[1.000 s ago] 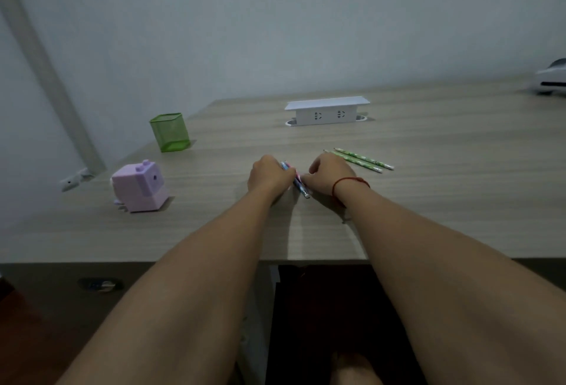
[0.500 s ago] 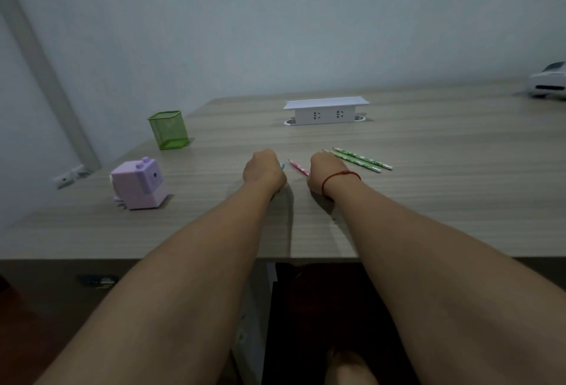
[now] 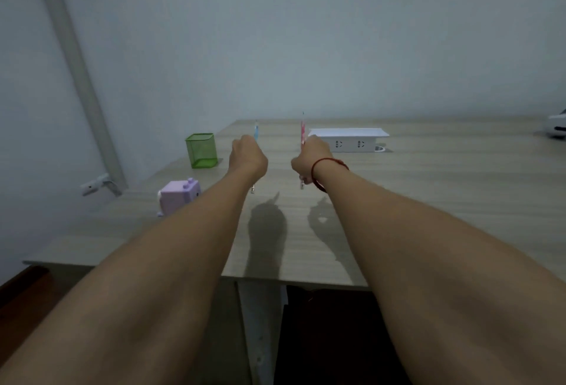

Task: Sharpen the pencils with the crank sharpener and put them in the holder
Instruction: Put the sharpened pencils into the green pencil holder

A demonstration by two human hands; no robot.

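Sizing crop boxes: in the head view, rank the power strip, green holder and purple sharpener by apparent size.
1. power strip, widest.
2. purple sharpener.
3. green holder.
The last two look close; the sharpener sits nearer, so unsure.

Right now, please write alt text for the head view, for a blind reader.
The left hand grips a blue pencil and the right hand a pink pencil, both upright above a wooden desk. A green holder and purple sharpener stand at left.
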